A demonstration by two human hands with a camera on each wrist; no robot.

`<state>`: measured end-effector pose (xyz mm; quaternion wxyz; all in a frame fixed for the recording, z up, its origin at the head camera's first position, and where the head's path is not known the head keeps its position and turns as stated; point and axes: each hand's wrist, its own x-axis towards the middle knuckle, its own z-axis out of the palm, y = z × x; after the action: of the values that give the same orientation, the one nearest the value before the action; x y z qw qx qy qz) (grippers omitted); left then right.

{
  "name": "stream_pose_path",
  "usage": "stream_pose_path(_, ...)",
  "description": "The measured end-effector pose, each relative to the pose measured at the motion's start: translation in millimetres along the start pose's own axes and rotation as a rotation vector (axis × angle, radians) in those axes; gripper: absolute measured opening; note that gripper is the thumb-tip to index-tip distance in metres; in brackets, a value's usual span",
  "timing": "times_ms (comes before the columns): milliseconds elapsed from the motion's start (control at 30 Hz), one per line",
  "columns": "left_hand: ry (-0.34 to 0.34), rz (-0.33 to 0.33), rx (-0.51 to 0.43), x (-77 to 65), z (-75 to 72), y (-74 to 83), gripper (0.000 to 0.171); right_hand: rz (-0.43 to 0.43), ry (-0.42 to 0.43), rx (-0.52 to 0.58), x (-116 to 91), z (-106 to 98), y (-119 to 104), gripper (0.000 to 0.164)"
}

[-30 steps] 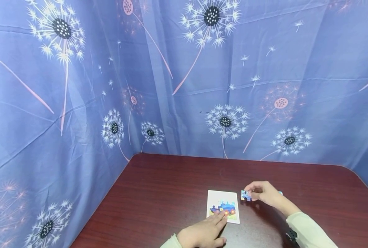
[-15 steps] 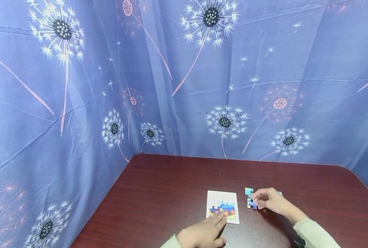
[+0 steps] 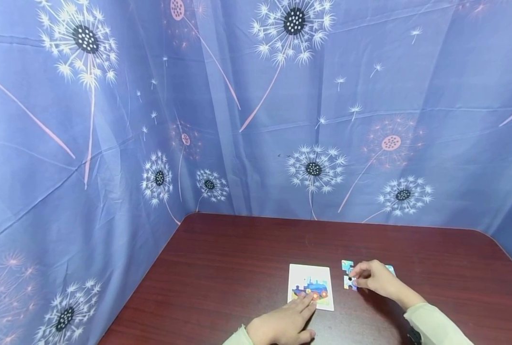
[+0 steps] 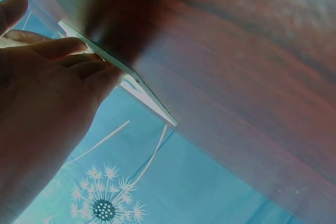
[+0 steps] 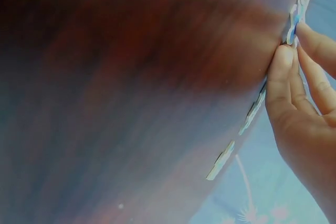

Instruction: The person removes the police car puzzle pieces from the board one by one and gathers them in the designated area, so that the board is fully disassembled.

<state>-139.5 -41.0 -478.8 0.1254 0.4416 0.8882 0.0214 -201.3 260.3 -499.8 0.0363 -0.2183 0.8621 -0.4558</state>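
My left hand (image 3: 284,322) lies with fairly straight fingers on the lower left of a white puzzle board (image 3: 296,270), which carries a blue train picture. In the left wrist view the fingertips of that left hand (image 4: 58,87) touch the thin board (image 4: 149,98). To the right of the board, my right hand (image 3: 378,278) pinches a blue jigsaw piece (image 3: 348,282) between thumb and fingers, close to the tabletop. The right wrist view shows this jigsaw piece (image 5: 295,22) tilted at the fingertips. A light-blue jigsaw piece (image 3: 346,264) lies just beyond the fingers.
Another jigsaw piece (image 3: 390,269) pokes out behind the right hand. Low in the right wrist view, a loose jigsaw piece (image 5: 220,160) lies flat. The dark red wooden table (image 3: 238,258) reaches back to a blue dandelion-print curtain (image 3: 247,167).
My right hand has shifted a little to the right and nearer. Two pieces now show beside its fingers where one showed before. The left hand and the board have stayed put.
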Motion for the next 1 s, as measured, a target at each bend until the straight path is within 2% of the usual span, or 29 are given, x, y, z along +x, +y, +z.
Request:
stream_pose_path(200,0.008,0.007,0.044,0.8,1.3,-0.4,0.063,-0.018,0.005,-0.024,2.1,0.4,0.0,0.01)
stream_pose_path(467,-0.009,-0.01,-0.002,0.8,-1.0,0.4,0.064,-0.017,0.006,-0.06,3.7,0.2,1.4,0.009)
stream_pose_path(700,-0.015,-0.002,-0.009,0.9,-0.3,-0.1,0.064,-0.01,0.007,-0.031,3.8,0.6,-0.5,0.009)
stream_pose_path(900,-0.003,-0.012,-0.018,2.2,1.3,-0.7,0.064,-0.068,0.037,-0.045,9.2,2.9,-8.2,0.012)
stream_pose_path(1000,0.002,-0.002,0.012,1.8,1.9,-0.6,0.064,-0.086,0.032,-0.039,13.2,6.1,-13.1,0.015)
